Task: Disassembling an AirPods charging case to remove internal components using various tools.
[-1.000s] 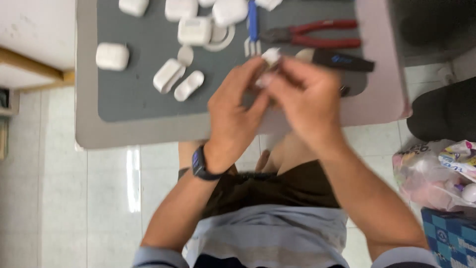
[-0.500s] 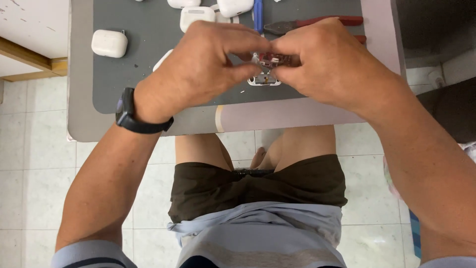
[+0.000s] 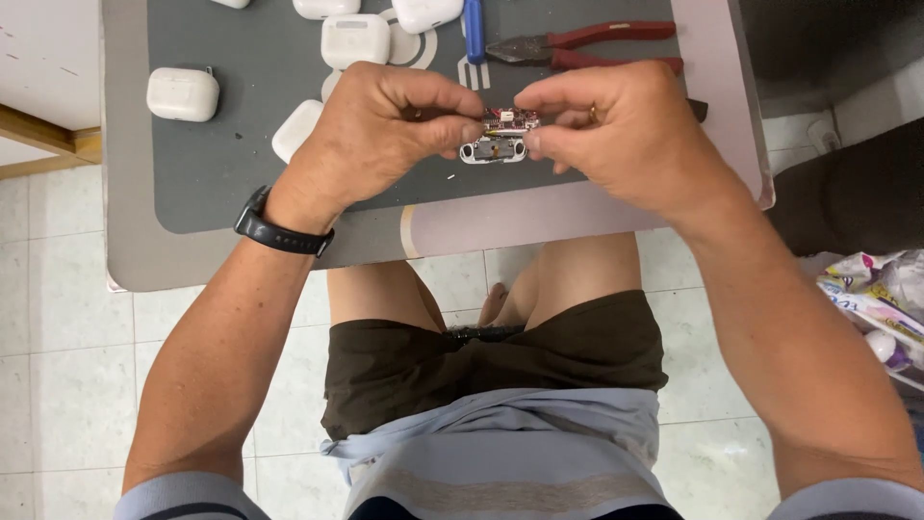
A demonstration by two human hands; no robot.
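Both hands, left hand (image 3: 380, 135) and right hand (image 3: 626, 135), pinch the small circuit board (image 3: 500, 135) by its ends; keep grip light, level above the tabletop (image 3: 241, 144).

Both forearms reach forward from the lower corners and converge at the middle. The left hand (image 3: 371, 135) is curled, knuckles up, its thumb and forefinger pinched together at the inner side; a dark band wraps the left wrist just behind it. The right hand (image 3: 616, 130) mirrors it, back of the hand upward, thumb and forefinger closed in a pinch facing the left grip. The 2 grips sit just apart, fingertips nearly meeting.
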